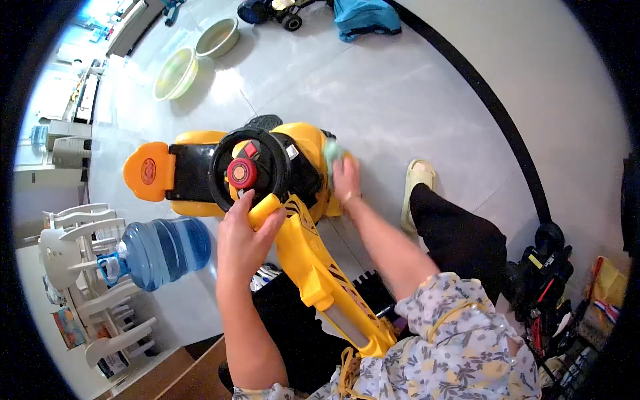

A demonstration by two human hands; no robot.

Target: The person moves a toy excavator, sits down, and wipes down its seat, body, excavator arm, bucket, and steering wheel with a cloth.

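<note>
A yellow and black ride-on toy (193, 170) stands on the floor, with a black steering wheel (219, 170) and a red round hub. My left hand (250, 227) is closed round a yellow knob beside the wheel, at the top of the toy's yellow arm (313, 267). At the toy's right end, my right hand (345, 177) presses a pale green cloth (331, 155) against the yellow body. Its fingers are bent over the cloth and slightly blurred.
A large blue water bottle (167, 252) and a white slatted rack (87, 267) stand at left. Two basins (176, 75), a toy vehicle (291, 22) and a blue bag (367, 17) lie farther off. My shoe (419, 190) is at right, near dark clutter (543, 287).
</note>
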